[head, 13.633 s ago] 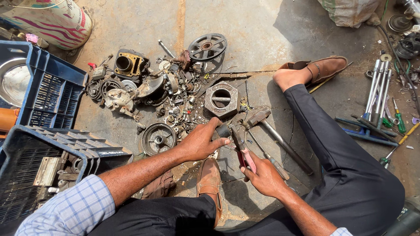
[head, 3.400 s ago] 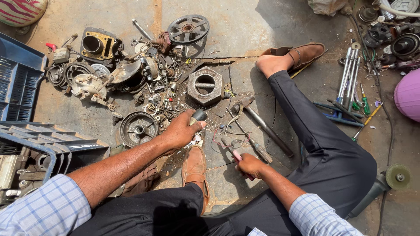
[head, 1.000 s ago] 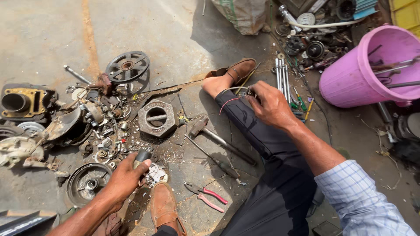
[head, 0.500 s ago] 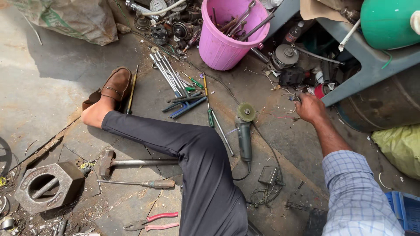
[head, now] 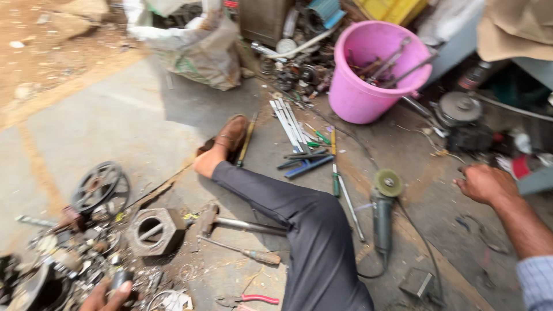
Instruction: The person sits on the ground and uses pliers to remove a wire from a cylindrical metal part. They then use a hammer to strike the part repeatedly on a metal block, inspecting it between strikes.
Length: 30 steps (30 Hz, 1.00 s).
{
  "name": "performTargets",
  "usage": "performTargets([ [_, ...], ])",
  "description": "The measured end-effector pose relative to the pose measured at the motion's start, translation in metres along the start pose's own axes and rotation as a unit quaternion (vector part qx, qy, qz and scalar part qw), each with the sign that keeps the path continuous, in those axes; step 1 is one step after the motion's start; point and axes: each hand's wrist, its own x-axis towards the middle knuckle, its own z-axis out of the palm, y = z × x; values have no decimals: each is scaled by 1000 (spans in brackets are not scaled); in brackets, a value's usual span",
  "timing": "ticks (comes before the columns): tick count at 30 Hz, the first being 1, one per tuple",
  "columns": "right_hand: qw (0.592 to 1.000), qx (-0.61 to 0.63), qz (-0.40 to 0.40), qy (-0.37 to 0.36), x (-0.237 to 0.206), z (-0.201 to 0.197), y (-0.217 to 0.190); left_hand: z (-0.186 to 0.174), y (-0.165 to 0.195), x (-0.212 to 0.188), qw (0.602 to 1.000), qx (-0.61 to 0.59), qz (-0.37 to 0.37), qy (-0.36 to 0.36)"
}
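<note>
Meanwhile the left hand (head: 109,292) grips a small dark metal part (head: 120,279), the right hand (head: 484,183) loosely curled, holding nothing.

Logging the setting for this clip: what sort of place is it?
Probably an open-air repair or scrap workshop: an angle grinder on the concrete floor, a pink bucket of tools, and a heap of metal parts.

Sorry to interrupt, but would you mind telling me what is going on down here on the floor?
A person sits on the concrete floor with one leg stretched out among scrap metal parts. The left hand grips a small dark metal part at the edge of that pile. The right hand reaches out to the side, empty, towards clutter near a pink bucket of tools. An angle grinder lies between leg and hand.
</note>
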Motion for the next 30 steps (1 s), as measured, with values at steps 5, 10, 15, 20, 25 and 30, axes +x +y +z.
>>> performTargets([
  [5,957,65,-250,131,-41,-81,-158,-43,30,-54,989,-63,-27,-131],
  [10,854,109,-496,109,-131,-121,-332,-81,67,-100,982,35,83,-166],
  [15,766,104,-632,55,-196,-103,-492,-104,42,-67,963,24,227,-144],
  [20,738,136,-660,-37,-222,-45,-608,-90,-10,-14,979,-32,183,-84],
  [25,741,215,-620,-146,-223,4,-672,-60,-42,33,940,-235,218,-121],
  [30,732,289,-595,-163,-215,12,-717,-46,-64,64,912,-326,196,-154],
])
